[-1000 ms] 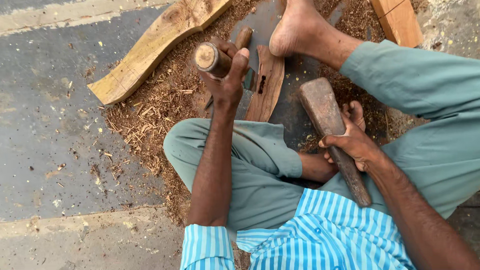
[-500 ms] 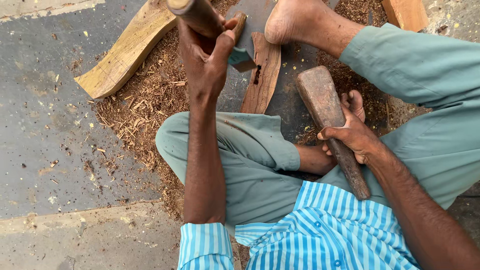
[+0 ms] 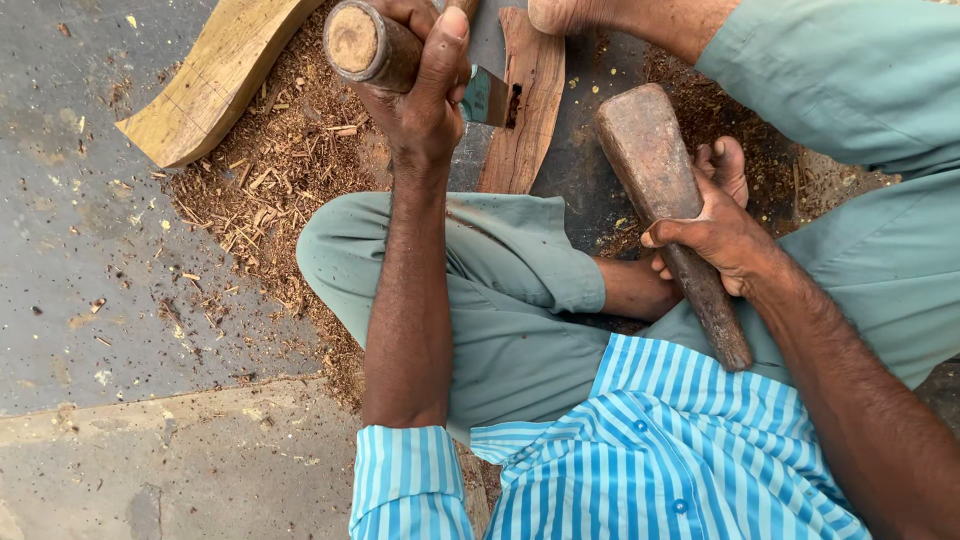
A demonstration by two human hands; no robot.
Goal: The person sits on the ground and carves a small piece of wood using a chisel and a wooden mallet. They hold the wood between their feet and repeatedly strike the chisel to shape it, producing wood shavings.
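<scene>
My left hand (image 3: 420,95) grips a chisel by its round wooden handle (image 3: 365,45); the metal blade (image 3: 487,97) points at a reddish curved wood piece (image 3: 525,95) lying on the ground. A dark slot is cut in that piece right at the blade tip. My right hand (image 3: 722,238) holds a worn wooden mallet (image 3: 655,170) by its shaft, head up, beside my knee. A bare foot (image 3: 565,14) rests at the top end of the wood piece.
A pale curved plank (image 3: 215,85) lies at the upper left. Wood chips and sawdust (image 3: 270,190) cover the concrete floor around my crossed legs. Grey floor stretches to the left, with a lighter strip near the bottom.
The view has shifted, so the chisel sits higher in the frame. My left hand has tilted the chisel handle toward me. The mallet stays raised in my right hand.
</scene>
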